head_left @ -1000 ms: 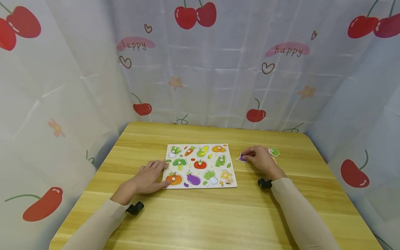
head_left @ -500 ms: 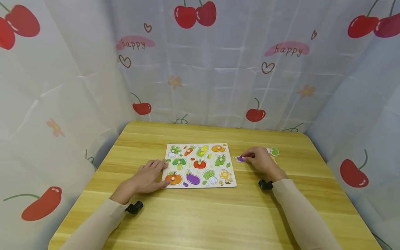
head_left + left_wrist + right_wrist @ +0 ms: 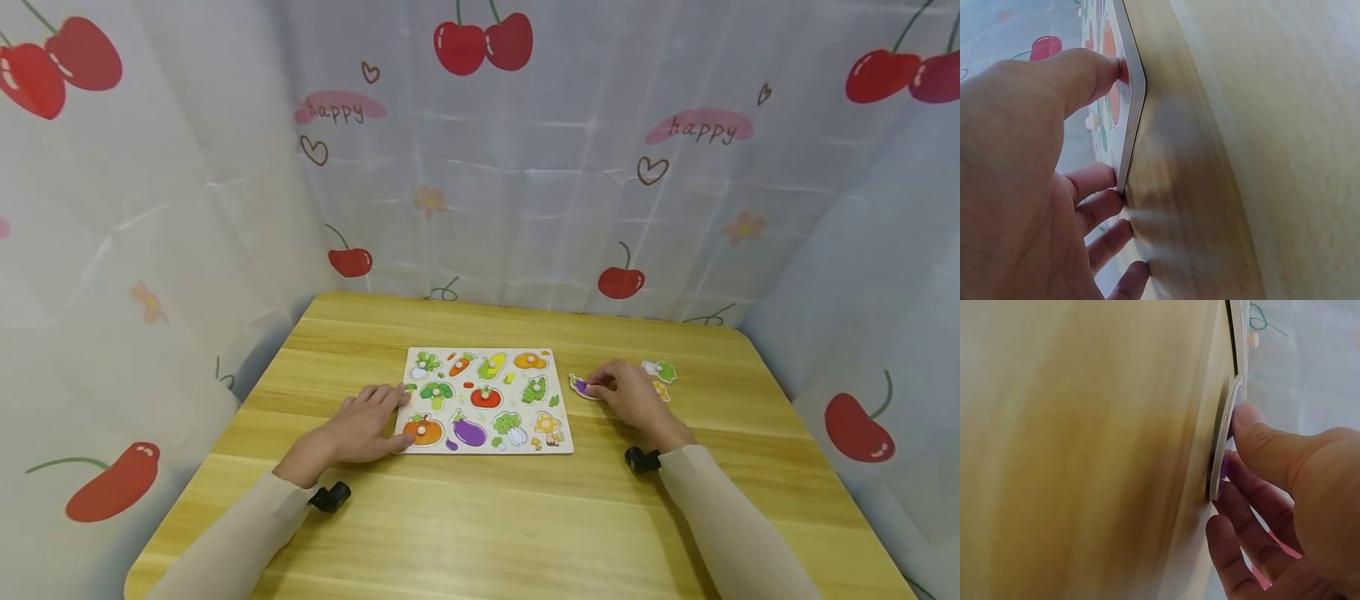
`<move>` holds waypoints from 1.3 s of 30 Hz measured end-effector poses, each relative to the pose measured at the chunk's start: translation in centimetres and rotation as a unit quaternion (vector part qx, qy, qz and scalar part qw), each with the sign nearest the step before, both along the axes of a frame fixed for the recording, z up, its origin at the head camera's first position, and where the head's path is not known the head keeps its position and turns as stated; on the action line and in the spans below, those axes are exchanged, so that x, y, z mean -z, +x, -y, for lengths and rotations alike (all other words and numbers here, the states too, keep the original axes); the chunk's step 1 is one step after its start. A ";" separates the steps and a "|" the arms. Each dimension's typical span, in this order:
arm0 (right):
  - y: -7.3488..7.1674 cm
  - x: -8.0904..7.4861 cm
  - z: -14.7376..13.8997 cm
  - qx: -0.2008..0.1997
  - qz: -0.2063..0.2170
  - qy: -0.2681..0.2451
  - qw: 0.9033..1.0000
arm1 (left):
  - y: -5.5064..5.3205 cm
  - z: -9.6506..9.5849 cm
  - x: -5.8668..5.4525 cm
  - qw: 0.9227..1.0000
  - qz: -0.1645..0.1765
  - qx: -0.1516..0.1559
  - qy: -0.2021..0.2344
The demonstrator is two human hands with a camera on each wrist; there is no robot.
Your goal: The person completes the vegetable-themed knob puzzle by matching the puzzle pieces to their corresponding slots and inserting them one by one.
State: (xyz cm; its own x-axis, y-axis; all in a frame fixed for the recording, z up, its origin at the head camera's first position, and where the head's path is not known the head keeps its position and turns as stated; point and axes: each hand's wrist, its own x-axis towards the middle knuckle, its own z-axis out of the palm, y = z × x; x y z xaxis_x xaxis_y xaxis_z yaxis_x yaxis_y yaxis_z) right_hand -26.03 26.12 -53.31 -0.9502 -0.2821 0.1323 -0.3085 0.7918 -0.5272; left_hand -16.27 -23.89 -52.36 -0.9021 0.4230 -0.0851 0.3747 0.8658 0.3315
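Note:
A wooden vegetable puzzle board (image 3: 462, 400) lies flat on the table. My left hand (image 3: 367, 425) rests at its left edge, fingers spread. In the left wrist view the thumb (image 3: 1088, 72) lies over the board's top near a corner, and fingertips touch its edge. My right hand (image 3: 628, 396) pinches a purple eggplant puzzle piece (image 3: 579, 385) just right of the board. The right wrist view shows the eggplant piece edge-on, tilted close over the table, with the thumb (image 3: 1266, 440) on one side. Part of the piece is hidden by the fingers.
Right of my right hand lie a bok choy piece (image 3: 660, 372) and a mushroom piece (image 3: 661, 391), the latter partly covered. Several pieces with knobs sit in the board, such as a tomato (image 3: 486, 398). A cherry-print curtain (image 3: 525, 200) surrounds the wooden table (image 3: 487, 517).
The eggplant piece has turned a little in my right hand's grip and stays beside the board. The left hand holds its place. The head view has shifted slightly.

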 end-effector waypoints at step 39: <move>3.6 -1.4 4.5 -0.002 -0.092 -0.023 0.995 | -0.1 0.0 0.1 1.000 0.006 0.001 -0.003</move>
State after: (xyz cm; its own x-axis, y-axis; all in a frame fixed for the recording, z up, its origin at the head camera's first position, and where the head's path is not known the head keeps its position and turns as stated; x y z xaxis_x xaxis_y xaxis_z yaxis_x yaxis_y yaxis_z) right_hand -22.38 21.59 -51.96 -0.9073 -0.2756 0.3174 -0.4067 0.7664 -0.4971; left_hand -16.39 -23.93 -52.46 -0.9003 0.4242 -0.0979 0.3727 0.8672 0.3304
